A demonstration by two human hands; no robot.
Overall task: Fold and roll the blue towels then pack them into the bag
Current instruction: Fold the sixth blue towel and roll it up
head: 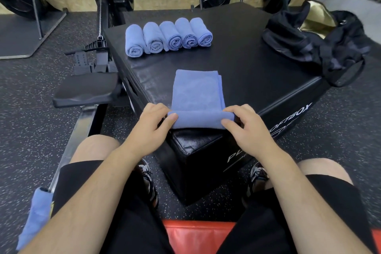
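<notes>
A folded blue towel lies as a long strip on the black soft box, its near end curled into a short roll at the box's front corner. My left hand pinches the roll's left end and my right hand pinches its right end. Several rolled blue towels lie side by side in a row at the far left of the box top. The black bag sits open at the box's right corner, its gold lining showing. Another blue towel hangs over a rail at the lower left.
A rowing machine with its black seat and rail stands to the left of the box. Fan-wheel machines line the wooden back wall. My knees and shoes flank the box's near corner, and a red pad is under me.
</notes>
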